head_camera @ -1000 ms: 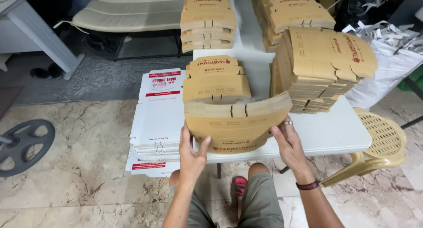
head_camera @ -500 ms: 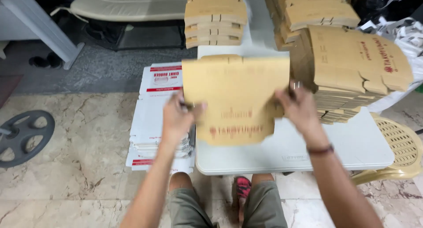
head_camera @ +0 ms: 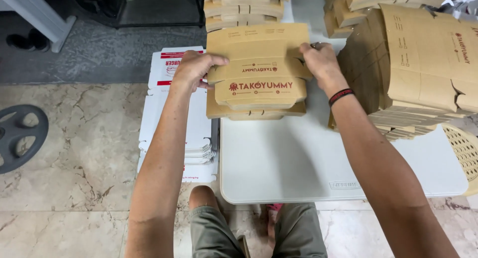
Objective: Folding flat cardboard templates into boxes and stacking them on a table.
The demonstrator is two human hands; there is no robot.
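A brown cardboard food box (head_camera: 259, 68), folded up with red print on its front flap, sits on top of a short pile of like boxes (head_camera: 256, 111) on the white table (head_camera: 318, 163). My left hand (head_camera: 191, 68) grips the box's left end. My right hand (head_camera: 321, 64), with a dark band at the wrist, grips its right end. Both arms reach forward over the table from my seat.
A big heap of flat brown box blanks (head_camera: 418, 64) fills the table's right side. More folded brown boxes (head_camera: 244, 6) are stacked farther back. White flat cartons (head_camera: 174, 123) are piled on the marble floor at left, near a grey weight plate (head_camera: 20, 136). A beige plastic chair (head_camera: 463, 148) stands at right.
The flat brown blank that I held up has been folded into a closed box. Both hands have moved it forward and down onto the pile of folded boxes.
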